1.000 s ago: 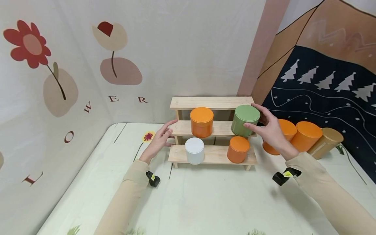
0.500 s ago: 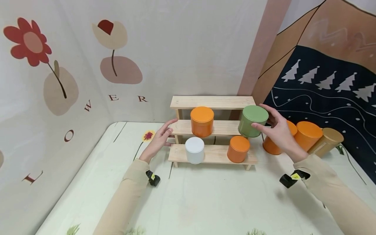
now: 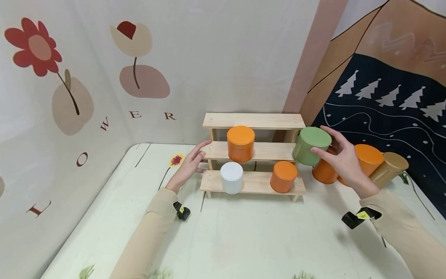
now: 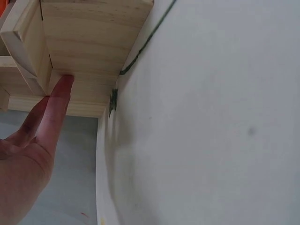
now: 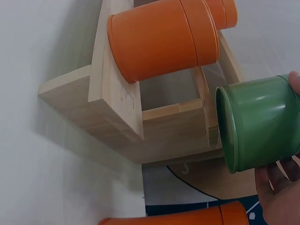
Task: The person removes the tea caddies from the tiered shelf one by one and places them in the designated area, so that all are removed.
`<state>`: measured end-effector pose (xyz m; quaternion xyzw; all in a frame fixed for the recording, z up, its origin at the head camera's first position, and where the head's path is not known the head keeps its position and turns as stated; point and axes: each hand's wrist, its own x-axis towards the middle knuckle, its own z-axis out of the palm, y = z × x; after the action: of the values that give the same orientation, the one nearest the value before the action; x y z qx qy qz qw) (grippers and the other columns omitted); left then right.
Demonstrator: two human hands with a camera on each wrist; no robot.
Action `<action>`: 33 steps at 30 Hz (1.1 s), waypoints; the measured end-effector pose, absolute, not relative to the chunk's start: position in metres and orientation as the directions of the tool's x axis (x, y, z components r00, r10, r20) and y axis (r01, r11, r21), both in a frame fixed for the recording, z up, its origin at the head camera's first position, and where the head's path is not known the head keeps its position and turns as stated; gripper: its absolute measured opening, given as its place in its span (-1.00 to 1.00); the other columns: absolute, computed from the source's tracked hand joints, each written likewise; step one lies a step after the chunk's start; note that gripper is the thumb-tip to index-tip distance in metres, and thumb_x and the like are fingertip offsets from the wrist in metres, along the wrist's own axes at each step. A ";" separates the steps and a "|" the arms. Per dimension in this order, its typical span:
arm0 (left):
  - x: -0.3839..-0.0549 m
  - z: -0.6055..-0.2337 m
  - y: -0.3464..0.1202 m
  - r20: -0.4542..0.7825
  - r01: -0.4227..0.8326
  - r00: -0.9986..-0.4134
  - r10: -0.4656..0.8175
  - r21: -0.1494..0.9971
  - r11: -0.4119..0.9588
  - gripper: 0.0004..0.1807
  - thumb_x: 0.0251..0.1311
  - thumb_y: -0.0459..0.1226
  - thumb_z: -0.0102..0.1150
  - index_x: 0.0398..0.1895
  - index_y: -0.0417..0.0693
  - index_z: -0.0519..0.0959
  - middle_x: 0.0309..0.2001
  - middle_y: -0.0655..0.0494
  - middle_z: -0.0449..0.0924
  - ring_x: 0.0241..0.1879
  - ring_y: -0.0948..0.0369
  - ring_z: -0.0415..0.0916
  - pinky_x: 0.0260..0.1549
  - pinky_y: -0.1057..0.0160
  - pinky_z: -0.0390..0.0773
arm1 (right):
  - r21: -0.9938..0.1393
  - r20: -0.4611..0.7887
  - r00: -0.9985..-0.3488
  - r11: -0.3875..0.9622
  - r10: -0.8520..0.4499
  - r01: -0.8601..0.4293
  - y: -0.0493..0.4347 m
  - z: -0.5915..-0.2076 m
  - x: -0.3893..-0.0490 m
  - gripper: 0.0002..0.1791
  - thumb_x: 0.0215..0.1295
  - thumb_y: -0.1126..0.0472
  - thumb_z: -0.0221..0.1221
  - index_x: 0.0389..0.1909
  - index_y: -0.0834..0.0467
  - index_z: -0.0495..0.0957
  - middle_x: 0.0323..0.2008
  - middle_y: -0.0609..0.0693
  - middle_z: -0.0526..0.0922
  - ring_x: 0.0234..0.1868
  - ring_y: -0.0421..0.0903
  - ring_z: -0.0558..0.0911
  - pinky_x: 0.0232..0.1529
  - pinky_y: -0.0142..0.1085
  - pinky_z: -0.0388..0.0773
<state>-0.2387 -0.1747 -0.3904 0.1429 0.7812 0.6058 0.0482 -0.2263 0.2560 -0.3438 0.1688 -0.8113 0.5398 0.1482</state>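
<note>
My right hand grips a round green tin from its right side, thumb in front and fingers behind. The green tin is off the boards in the right wrist view, just beyond the right end of a three-step wooden display shelf. My left hand reaches to the shelf's left end with fingers extended; the fingertips are right at the wood in the left wrist view. On the middle step stands an orange tin. The lowest step bears a white tin and a smaller orange tin.
Right of the shelf, an orange tin, another orange tin and a gold tin stand in a row, partly behind my right hand. A printed cloth wall rises behind the shelf. A pale cloth covers the table.
The green tin has moved right with my right hand, from the right part of the middle step to past the shelf's end. My left hand has stayed at the shelf's left end.
</note>
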 end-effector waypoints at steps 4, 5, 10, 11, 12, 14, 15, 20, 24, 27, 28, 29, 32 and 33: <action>-0.250 -0.405 -0.179 0.101 0.167 -0.956 0.276 0.960 0.227 -0.49 0.53 -0.08 -0.26 0.49 0.14 0.14 0.46 -0.05 0.05 0.13 -0.19 0.38 -0.17 -0.13 0.55 | -0.831 0.402 -0.911 0.378 -0.098 -0.407 0.263 -0.347 -0.222 -0.29 0.27 0.35 0.24 0.42 0.13 0.22 0.13 -0.20 0.39 0.00 -0.32 0.45 -0.03 -0.62 0.36; -0.252 -0.409 -0.180 0.105 0.170 -0.956 0.274 0.959 0.226 -0.49 0.53 -0.07 -0.25 0.49 0.17 0.14 0.46 -0.04 0.06 0.13 -0.19 0.39 -0.18 -0.13 0.55 | -0.833 0.392 -0.915 0.386 -0.093 -0.396 0.265 -0.348 -0.221 -0.28 0.28 0.33 0.24 0.43 0.11 0.21 0.14 -0.19 0.39 0.00 -0.33 0.45 -0.04 -0.62 0.36; -0.255 -0.413 -0.182 0.114 0.177 -0.956 0.271 0.959 0.222 -0.50 0.53 -0.08 -0.26 0.48 0.18 0.16 0.45 -0.02 0.07 0.13 -0.19 0.39 -0.18 -0.14 0.55 | -0.843 0.352 -0.933 0.409 -0.071 -0.349 0.274 -0.350 -0.219 -0.26 0.30 0.30 0.23 0.46 0.09 0.16 0.17 -0.16 0.36 0.01 -0.33 0.43 -0.05 -0.63 0.35; -0.255 -0.413 -0.182 0.114 0.176 -0.957 0.269 0.959 0.223 -0.50 0.52 -0.07 -0.25 0.48 0.19 0.16 0.45 -0.01 0.08 0.13 -0.18 0.39 -0.18 -0.13 0.55 | -0.845 0.348 -0.935 0.410 -0.066 -0.343 0.276 -0.351 -0.218 -0.26 0.30 0.30 0.23 0.46 0.09 0.15 0.16 -0.18 0.36 0.01 -0.33 0.43 -0.05 -0.63 0.35; -0.254 -0.413 -0.182 0.113 0.176 -0.957 0.268 0.958 0.224 -0.50 0.52 -0.05 -0.25 0.48 0.20 0.17 0.45 0.00 0.08 0.13 -0.18 0.39 -0.18 -0.12 0.55 | -0.846 0.346 -0.936 0.411 -0.061 -0.340 0.277 -0.351 -0.218 -0.26 0.30 0.30 0.23 0.46 0.10 0.15 0.15 -0.19 0.37 0.00 -0.33 0.43 -0.05 -0.63 0.35; -0.254 -0.413 -0.182 0.112 0.176 -0.957 0.267 0.958 0.227 -0.49 0.51 -0.02 -0.24 0.47 0.22 0.17 0.45 0.01 0.08 0.12 -0.16 0.40 -0.18 -0.11 0.56 | -0.848 0.343 -0.938 0.414 -0.051 -0.332 0.280 -0.352 -0.217 -0.26 0.30 0.31 0.23 0.46 0.09 0.16 0.13 -0.22 0.37 -0.01 -0.33 0.44 -0.06 -0.64 0.35; -0.254 -0.413 -0.182 0.113 0.176 -0.957 0.267 0.958 0.228 -0.49 0.51 -0.01 -0.24 0.47 0.23 0.18 0.44 0.01 0.09 0.12 -0.16 0.40 -0.18 -0.11 0.56 | -0.850 0.339 -0.939 0.413 -0.048 -0.328 0.281 -0.352 -0.216 -0.27 0.30 0.31 0.22 0.46 0.09 0.16 0.12 -0.24 0.37 -0.01 -0.33 0.44 -0.06 -0.64 0.35; -0.253 -0.413 -0.181 0.121 0.185 -0.957 0.263 0.955 0.233 -0.49 0.50 0.01 -0.24 0.47 0.23 0.18 0.44 -0.01 0.10 0.10 -0.16 0.41 -0.19 -0.11 0.56 | -0.850 0.331 -0.943 0.422 -0.037 -0.315 0.287 -0.353 -0.211 -0.29 0.32 0.30 0.21 0.45 0.09 0.17 0.11 -0.27 0.37 -0.01 -0.35 0.43 -0.07 -0.65 0.34; -0.253 -0.414 -0.181 0.120 0.185 -0.957 0.265 0.954 0.236 -0.48 0.50 0.02 -0.24 0.47 0.24 0.18 0.43 -0.02 0.10 0.11 -0.16 0.41 -0.19 -0.11 0.56 | -0.850 0.333 -0.943 0.422 -0.031 -0.314 0.289 -0.354 -0.207 -0.30 0.32 0.32 0.21 0.44 0.11 0.19 0.11 -0.27 0.38 -0.01 -0.35 0.43 -0.05 -0.64 0.34; -0.253 -0.414 -0.181 0.117 0.182 -0.956 0.270 0.956 0.231 -0.48 0.50 0.02 -0.24 0.47 0.24 0.17 0.43 -0.02 0.10 0.12 -0.16 0.41 -0.18 -0.11 0.56 | -0.855 0.328 -0.944 0.418 -0.026 -0.309 0.291 -0.354 -0.204 -0.31 0.32 0.32 0.21 0.44 0.10 0.20 0.12 -0.27 0.38 0.00 -0.36 0.44 -0.05 -0.64 0.34; -0.253 -0.414 -0.181 0.117 0.182 -0.956 0.269 0.956 0.231 -0.48 0.50 0.02 -0.24 0.47 0.24 0.17 0.43 -0.02 0.10 0.12 -0.16 0.41 -0.18 -0.11 0.56 | -0.853 0.328 -0.944 0.419 -0.031 -0.310 0.292 -0.354 -0.203 -0.31 0.32 0.32 0.20 0.44 0.09 0.20 0.12 -0.25 0.38 0.00 -0.36 0.44 -0.05 -0.64 0.34; -0.253 -0.414 -0.181 0.116 0.181 -0.956 0.268 0.956 0.232 -0.48 0.50 0.02 -0.24 0.47 0.24 0.17 0.44 -0.02 0.10 0.12 -0.16 0.41 -0.18 -0.11 0.56 | -0.853 0.327 -0.944 0.420 -0.033 -0.310 0.292 -0.355 -0.202 -0.31 0.32 0.32 0.20 0.44 0.09 0.19 0.13 -0.24 0.38 0.00 -0.36 0.44 -0.05 -0.64 0.34; -0.253 -0.414 -0.181 0.114 0.179 -0.957 0.266 0.956 0.234 -0.49 0.51 0.01 -0.25 0.47 0.24 0.17 0.44 0.00 0.09 0.11 -0.15 0.41 -0.17 -0.11 0.56 | -0.851 0.321 -0.946 0.427 -0.038 -0.306 0.295 -0.356 -0.200 -0.30 0.33 0.30 0.20 0.45 0.06 0.18 0.16 -0.21 0.36 0.01 -0.37 0.43 -0.06 -0.65 0.35; -0.253 -0.414 -0.181 0.113 0.178 -0.957 0.266 0.955 0.235 -0.49 0.51 0.00 -0.25 0.47 0.24 0.17 0.44 0.01 0.09 0.11 -0.15 0.41 -0.17 -0.10 0.56 | -0.850 0.319 -0.947 0.431 -0.039 -0.304 0.296 -0.356 -0.199 -0.29 0.32 0.29 0.21 0.46 0.05 0.18 0.17 -0.20 0.36 0.01 -0.38 0.43 -0.06 -0.65 0.35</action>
<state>-0.2531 -0.1810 -0.4136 0.1413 0.7851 0.6020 0.0363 -0.1987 0.2960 -0.3562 0.1025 -0.8362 0.5236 0.1268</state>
